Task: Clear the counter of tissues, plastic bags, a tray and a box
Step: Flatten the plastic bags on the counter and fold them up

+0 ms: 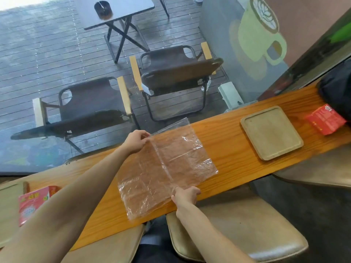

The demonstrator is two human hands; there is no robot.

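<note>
The right hand (pixel 187 195) is nearest the camera, its fingers pressed together in a pinch on the near edge of the clear plastic bag (pixel 167 166). The bag lies flat on the wooden bench (pixel 224 141), its long axis running diagonally from the near-left corner to the far-right one, with a crease down its middle. At the bag's far edge, the left hand (pixel 136 141) pinches the corner. So both hands hold opposite edges across the bag's short side; the next move likely folds or lifts it. Right of the bag, well apart, sits the square wooden tray (pixel 247 124), and beyond that a red box (pixel 324 119). Left of the bag, a red-and-pink tissue packet (pixel 32 204) rests near the bench's end.
</note>
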